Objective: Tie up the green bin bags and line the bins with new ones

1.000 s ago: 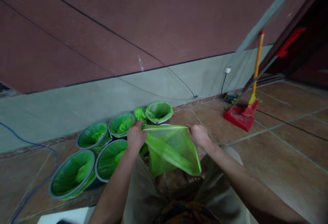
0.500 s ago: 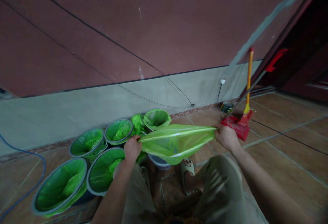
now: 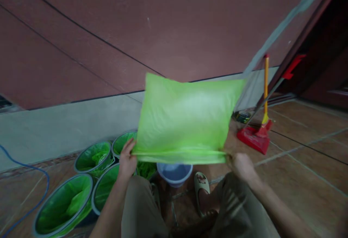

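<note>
A light green plastic bag (image 3: 187,114) is puffed out with air and spread wide between my hands. My left hand (image 3: 127,158) pinches one corner of its mouth. At the opposite corner my right hand (image 3: 241,165), slightly blurred, grips the edge with fingers closed. The bag's far end stands up against the wall behind. Below it, between my feet, a grey-blue basin or bin (image 3: 174,173) shows its pale inside, its back part hidden by the bag.
Several bins lined with green bags, such as the nearest one (image 3: 63,203), stand at the left by the wall. A blue hose (image 3: 45,172) curves on the floor there. To the right are a red dustpan (image 3: 252,139), a yellow-handled broom (image 3: 265,89) and a small can (image 3: 243,117).
The bag has swung upward and filled with air, from a flat stretched shape to a raised, puffed sheet. My left hand has shifted slightly left; my right hand is lower.
</note>
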Available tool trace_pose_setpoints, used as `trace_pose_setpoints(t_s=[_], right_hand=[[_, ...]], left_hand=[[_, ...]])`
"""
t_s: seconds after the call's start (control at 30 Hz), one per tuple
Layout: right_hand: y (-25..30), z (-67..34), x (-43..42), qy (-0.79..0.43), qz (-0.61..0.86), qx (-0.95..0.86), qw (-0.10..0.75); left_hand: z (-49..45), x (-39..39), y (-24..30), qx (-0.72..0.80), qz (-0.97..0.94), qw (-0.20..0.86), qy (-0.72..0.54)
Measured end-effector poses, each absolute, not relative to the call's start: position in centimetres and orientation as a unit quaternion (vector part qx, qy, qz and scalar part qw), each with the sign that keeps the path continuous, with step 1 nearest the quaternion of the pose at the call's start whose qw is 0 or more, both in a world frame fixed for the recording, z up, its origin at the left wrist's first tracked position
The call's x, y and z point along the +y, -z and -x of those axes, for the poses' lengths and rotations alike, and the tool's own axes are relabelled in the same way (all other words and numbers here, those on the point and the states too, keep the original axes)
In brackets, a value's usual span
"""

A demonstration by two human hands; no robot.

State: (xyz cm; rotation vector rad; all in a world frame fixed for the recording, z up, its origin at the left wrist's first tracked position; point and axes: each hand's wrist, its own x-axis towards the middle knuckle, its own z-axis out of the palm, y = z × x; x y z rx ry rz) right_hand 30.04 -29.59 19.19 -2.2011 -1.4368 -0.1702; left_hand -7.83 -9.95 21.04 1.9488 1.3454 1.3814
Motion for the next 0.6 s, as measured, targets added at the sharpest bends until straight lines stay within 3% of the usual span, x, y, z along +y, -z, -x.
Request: trace_pose_setpoints(t_s=[0.03, 0.1, 0.33, 0.6], right_hand=[[-16.6, -29.5, -30.1, -0.034, 0.816, -0.551, 0.171], [-12.8, -28.3, -30.8, -0.099, 0.802, -0.576, 0.125], [-13.4, -23.4, -31.0, -0.200, 0.756, -0.601, 0.164], [-16.0, -14.7, -32.3, -0.372, 0.625, -0.665, 0.173]], left_hand=[[8.4, -9.8, -18.7, 0.503, -0.699, 0.255, -0.441], [9.6, -9.4, -15.2, 0.530, -0.679, 0.322, -0.393], [13.5, -7.8, -14.9, 0.578, -0.463, 0.433, -0.514], [14.6, -8.8, -16.7, 0.570, -0.319, 0.586, -0.479]])
